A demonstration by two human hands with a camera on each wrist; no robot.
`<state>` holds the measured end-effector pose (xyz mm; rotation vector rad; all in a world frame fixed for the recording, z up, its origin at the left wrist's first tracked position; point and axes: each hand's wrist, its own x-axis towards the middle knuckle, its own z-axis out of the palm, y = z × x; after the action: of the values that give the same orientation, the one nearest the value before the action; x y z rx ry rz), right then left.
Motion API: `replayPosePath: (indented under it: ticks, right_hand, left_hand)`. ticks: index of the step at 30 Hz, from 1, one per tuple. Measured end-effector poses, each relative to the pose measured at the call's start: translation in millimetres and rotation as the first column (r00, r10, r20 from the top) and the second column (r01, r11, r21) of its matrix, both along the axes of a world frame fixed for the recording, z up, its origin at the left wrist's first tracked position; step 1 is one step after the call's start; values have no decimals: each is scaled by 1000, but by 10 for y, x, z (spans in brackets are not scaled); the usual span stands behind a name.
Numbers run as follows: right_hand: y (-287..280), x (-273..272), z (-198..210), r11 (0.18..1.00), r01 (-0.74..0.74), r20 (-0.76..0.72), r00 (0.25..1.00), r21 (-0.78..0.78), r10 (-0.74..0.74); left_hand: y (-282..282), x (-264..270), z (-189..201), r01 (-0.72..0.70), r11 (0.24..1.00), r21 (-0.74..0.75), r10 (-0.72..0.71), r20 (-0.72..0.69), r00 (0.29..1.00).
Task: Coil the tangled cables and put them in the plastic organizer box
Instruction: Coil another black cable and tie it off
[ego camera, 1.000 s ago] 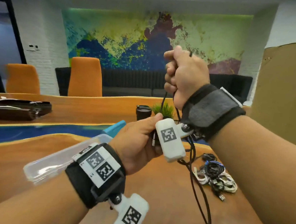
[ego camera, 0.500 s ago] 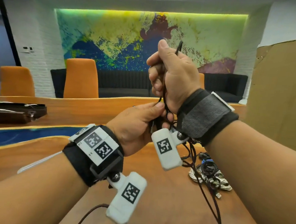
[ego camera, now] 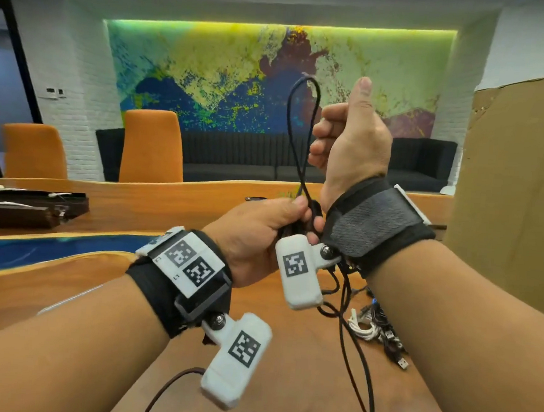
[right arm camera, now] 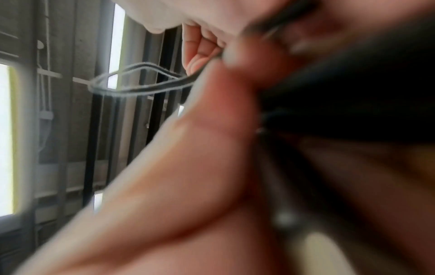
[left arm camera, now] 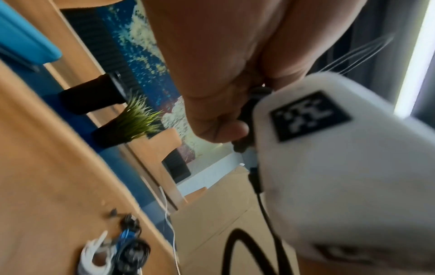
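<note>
My left hand (ego camera: 262, 227) pinches the gathered turns of a black cable (ego camera: 291, 117) at chest height over the wooden table (ego camera: 284, 383). One loop stands up from that pinch. My right hand (ego camera: 346, 140) is just above, thumb raised, fingers curled against the loop's right strand; the right wrist view shows the loop (right arm camera: 132, 81) running into those fingers (right arm camera: 197, 54). The cable's tail (ego camera: 351, 346) hangs down to the table. A pile of tangled cables (ego camera: 374, 329) lies at the right, seen blurred as the cable pile (left arm camera: 122, 251). Only an edge of the clear organizer box (ego camera: 71, 301) shows behind my left forearm.
A tall cardboard box (ego camera: 516, 190) stands at the right edge. Dark trays (ego camera: 23, 204) sit at the far left of the table. A small potted plant (left arm camera: 134, 121) and a black cup (left arm camera: 92, 96) stand beyond my hands. A brown cord (ego camera: 167, 388) trails below my left wrist.
My right hand has come down beside the left and raised its thumb, leaving a tall loop standing above the left hand's pinch. The head has tilted up, so less of the table shows.
</note>
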<state>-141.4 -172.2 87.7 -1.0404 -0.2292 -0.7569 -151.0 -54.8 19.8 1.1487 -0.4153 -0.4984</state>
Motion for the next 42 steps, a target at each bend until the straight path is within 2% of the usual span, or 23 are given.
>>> replayPosePath:
  ticks: [3,5,8,10,13,15,17,19,20,21,23,25,26,28,30,31,33,35,37,38,40,42]
  right_hand:
    - [-3,17,55,994,-26,4,1000,106,26]
    - [-22,39,77,978,-69,-30,997,199,77]
    - [-8,40,98,932,-137,-75,982,335,172]
    - [14,12,131,930,-166,-56,979,330,194]
    - [18,-49,208,971,-114,20,993,211,112]
    - [-40,-61,263,995,6,113,994,98,-17]
    - [-159,-18,279,983,170,238,960,-68,-150]
    - [-255,33,221,878,332,291,927,-345,-236]
    - [-262,55,162,797,344,268,934,-497,-236]
    - [-231,55,89,731,269,193,963,-628,-189]
    - [-129,34,-79,662,-28,-50,999,-749,-14]
    - [-4,-17,-189,641,-279,-244,959,-715,145]
    - [46,-22,-201,649,-335,-283,941,-683,187]
    - [100,2,-178,676,-312,-284,946,-668,157]
    - [120,14,-153,689,-254,-273,958,-679,84]
    - [117,26,-168,701,-262,-289,954,-663,83]
    - [107,19,-203,738,-322,-315,936,-593,155]
    - [48,9,-231,761,-390,-297,917,-518,267]
    - [-71,30,-231,798,-457,-247,888,-393,387]
    - [-133,51,-231,814,-474,-220,880,-336,422]
    - [-235,89,-270,835,-466,-208,884,-294,420]
    - [-262,125,-380,832,-432,-243,899,-349,364]
  left_hand:
    - [-6,-65,-69,1,1000,-8,-2,-108,994]
    - [-5,-103,-114,2,999,-44,-7,-120,993]
    - [-38,-120,-187,80,994,-75,-86,-75,993]
    - [-34,-102,-245,86,993,-77,-92,-87,992]
    - [11,-31,-382,55,998,-44,-59,-102,993]
    - [104,7,-441,25,999,23,-23,-76,997]
    - [251,60,-416,15,999,42,-12,-65,998]
    - [405,127,-289,-52,998,22,53,-47,997]
    - [458,148,-188,-104,994,16,105,-22,994]
    - [488,158,-76,-157,987,22,157,17,987]
    - [477,173,135,-290,951,108,264,202,943]
    - [418,195,283,-459,857,234,302,493,816]
    - [396,225,328,-527,809,261,287,606,742]
    - [399,281,392,-637,722,271,285,722,630]
    - [489,333,468,-702,667,251,358,718,597]
    - [557,354,516,-703,671,235,413,669,618]
    - [726,358,622,-643,731,226,469,517,716]
    - [916,337,696,-453,863,223,370,331,868]
    - [1105,297,736,-201,978,61,186,191,964]
    - [1193,279,756,-111,992,-54,119,172,978]
    - [1326,234,811,-24,973,-228,69,194,979]
    - [1348,159,864,20,949,-313,57,233,971]
